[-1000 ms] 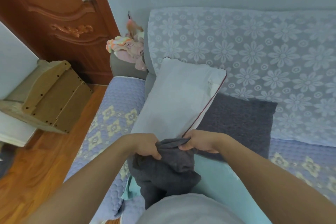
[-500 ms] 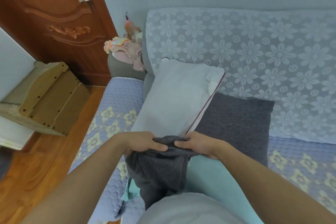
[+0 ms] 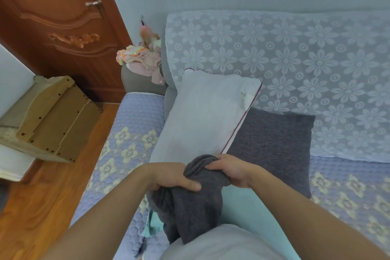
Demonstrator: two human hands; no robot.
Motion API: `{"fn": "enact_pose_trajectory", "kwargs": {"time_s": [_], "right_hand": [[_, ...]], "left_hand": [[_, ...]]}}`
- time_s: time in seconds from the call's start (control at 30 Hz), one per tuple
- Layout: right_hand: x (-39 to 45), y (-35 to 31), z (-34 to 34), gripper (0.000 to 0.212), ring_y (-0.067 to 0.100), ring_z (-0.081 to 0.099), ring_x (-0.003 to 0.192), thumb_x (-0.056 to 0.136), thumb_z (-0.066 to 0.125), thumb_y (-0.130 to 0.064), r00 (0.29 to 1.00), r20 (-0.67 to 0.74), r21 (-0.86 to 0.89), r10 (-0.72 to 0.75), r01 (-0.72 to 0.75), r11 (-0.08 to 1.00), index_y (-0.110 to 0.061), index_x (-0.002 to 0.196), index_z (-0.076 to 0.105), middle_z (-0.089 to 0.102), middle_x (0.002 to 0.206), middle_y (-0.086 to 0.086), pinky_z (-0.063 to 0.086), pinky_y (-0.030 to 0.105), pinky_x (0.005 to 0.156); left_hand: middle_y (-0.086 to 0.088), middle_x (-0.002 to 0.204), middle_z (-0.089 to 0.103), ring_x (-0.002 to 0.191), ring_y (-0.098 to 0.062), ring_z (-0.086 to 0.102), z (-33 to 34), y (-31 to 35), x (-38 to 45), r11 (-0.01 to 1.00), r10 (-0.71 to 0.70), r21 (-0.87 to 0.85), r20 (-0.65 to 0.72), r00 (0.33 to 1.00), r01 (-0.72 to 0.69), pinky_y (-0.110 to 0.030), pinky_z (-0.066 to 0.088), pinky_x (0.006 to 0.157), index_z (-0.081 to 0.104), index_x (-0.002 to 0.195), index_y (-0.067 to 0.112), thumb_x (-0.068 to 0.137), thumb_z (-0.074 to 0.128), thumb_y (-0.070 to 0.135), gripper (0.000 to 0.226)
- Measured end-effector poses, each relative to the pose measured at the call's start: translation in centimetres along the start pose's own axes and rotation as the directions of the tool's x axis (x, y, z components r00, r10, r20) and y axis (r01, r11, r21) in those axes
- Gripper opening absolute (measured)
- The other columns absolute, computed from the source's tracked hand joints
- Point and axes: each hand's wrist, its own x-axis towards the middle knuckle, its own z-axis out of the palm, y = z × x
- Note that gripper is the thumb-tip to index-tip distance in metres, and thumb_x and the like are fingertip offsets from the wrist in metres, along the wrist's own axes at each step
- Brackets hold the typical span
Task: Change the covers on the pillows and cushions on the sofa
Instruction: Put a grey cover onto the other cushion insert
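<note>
A bunched dark grey cover (image 3: 196, 207) hangs in front of my body, over the sofa seat. My left hand (image 3: 175, 177) grips its upper left part, thumb lying across the cloth. My right hand (image 3: 230, 170) grips the upper right part, fingers curled into the fabric. Behind my hands a white pillow (image 3: 206, 114) with a dark red piped edge leans against the sofa back. A dark grey cushion (image 3: 272, 143) lies to its right. A pale turquoise cloth (image 3: 249, 211) lies on the seat under my right forearm.
The sofa (image 3: 130, 133) has a blue quilted seat cover and a lacy flowered throw (image 3: 295, 59) on its back. Colourful soft items (image 3: 143, 59) sit on the left armrest. A wooden box (image 3: 52, 116) stands on the wood floor at left, before a brown door (image 3: 59, 23).
Both hands have shifted their hold on the grey cover: the left hand moved lower across it, the right hand gathered more cloth. The bundle sits a little higher and tighter.
</note>
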Motion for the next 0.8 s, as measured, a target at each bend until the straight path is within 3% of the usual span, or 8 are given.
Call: {"fn": "enact_pose_trajectory", "kwargs": {"time_s": [0.03,0.1,0.2,0.27,0.4,0.53,0.7,0.8], "right_hand": [[0.1,0.3,-0.1,0.036,0.029,0.069,0.108,0.086,0.07,-0.019,1.0,-0.005,0.002,0.014,-0.014,1.0,-0.003,0.118,0.069,0.072,0.116,0.016,0.05,0.047,0.103],[-0.1,0.6,-0.4,0.041,0.028,0.067,0.113,0.085,0.076,-0.024,0.996,0.05,-0.025,0.069,-0.068,0.997,-0.006,0.121,0.068,0.072,0.119,0.012,0.048,0.049,0.106],[-0.8,0.5,-0.1,0.044,0.024,0.063,0.121,0.088,0.075,-0.022,0.951,0.248,-0.213,0.184,-0.132,0.968,-0.01,0.128,0.063,0.068,0.128,0.007,0.048,0.042,0.106],[-0.9,0.1,0.5,0.045,0.024,0.062,0.123,0.09,0.073,-0.011,0.944,0.286,-0.243,0.161,-0.091,0.966,-0.009,0.133,0.06,0.066,0.132,0.007,0.049,0.039,0.106],[-1.5,-0.7,0.3,0.037,0.027,0.063,0.121,0.096,0.06,-0.004,0.977,0.212,0.015,0.036,-0.041,0.999,-0.002,0.133,0.059,0.064,0.133,0.015,0.053,0.034,0.096],[-1.4,-0.7,0.3,0.026,0.029,0.068,0.106,0.096,0.058,-0.005,0.999,0.031,0.094,-0.027,0.023,0.995,-0.002,0.121,0.068,0.07,0.118,0.017,0.055,0.039,0.086],[-1.7,-0.4,1.8,0.024,0.023,0.071,0.102,0.097,0.057,-0.004,0.992,-0.044,0.095,-0.114,0.118,0.988,0.0,0.117,0.07,0.074,0.112,0.012,0.056,0.028,0.075],[-2.0,-0.3,1.9,0.024,0.025,0.07,0.106,0.097,0.058,-0.006,0.988,-0.067,0.118,-0.139,0.146,0.982,-0.001,0.117,0.07,0.073,0.114,0.014,0.056,0.029,0.081]], "left_hand": [[-0.005,0.12,0.074,0.113,-0.023,0.069,-0.2,0.1,0.0,0.998,-0.019,0.056,0.032,0.999,0.017,-0.039,0.054,0.102,0.07,0.123,0.012,0.082,0.084,0.032,0.048],[-0.008,0.115,0.075,0.111,-0.027,0.07,-0.7,0.0,0.1,0.997,-0.003,0.072,-0.028,1.0,0.005,-0.038,0.055,0.1,0.073,0.117,0.008,0.084,0.083,0.022,0.037],[-0.014,0.115,0.075,0.11,-0.03,0.07,-0.9,0.1,0.3,0.974,0.107,-0.178,-0.181,0.978,-0.14,-0.036,0.055,0.097,0.072,0.117,0.002,0.095,0.068,0.015,0.026],[-0.015,0.116,0.074,0.11,-0.028,0.071,-0.4,0.4,0.5,0.932,0.142,-0.296,-0.229,0.963,-0.208,-0.035,0.057,0.094,0.069,0.121,0.002,0.101,0.059,0.012,0.025],[-0.009,0.114,0.076,0.107,-0.022,0.072,0.2,0.6,0.3,0.939,0.149,-0.26,-0.281,0.948,-0.225,-0.031,0.057,0.09,0.071,0.121,0.009,0.102,0.06,0.025,0.027],[-0.007,0.118,0.075,0.112,-0.022,0.07,0.6,0.2,-0.3,0.963,0.077,-0.245,-0.157,0.984,-0.115,-0.033,0.055,0.096,0.068,0.125,0.011,0.093,0.071,0.038,0.043],[-0.02,0.134,0.065,0.126,-0.037,0.06,0.1,-0.3,-0.6,0.964,0.039,-0.267,0.097,0.995,-0.012,-0.049,0.047,0.109,0.061,0.135,0.003,0.085,0.078,0.016,0.054],[-0.023,0.135,0.063,0.128,-0.039,0.059,0.7,-0.1,-0.3,0.919,0.026,-0.394,0.118,0.993,0.023,-0.048,0.048,0.107,0.06,0.135,0.0,0.086,0.074,0.011,0.053]]}}
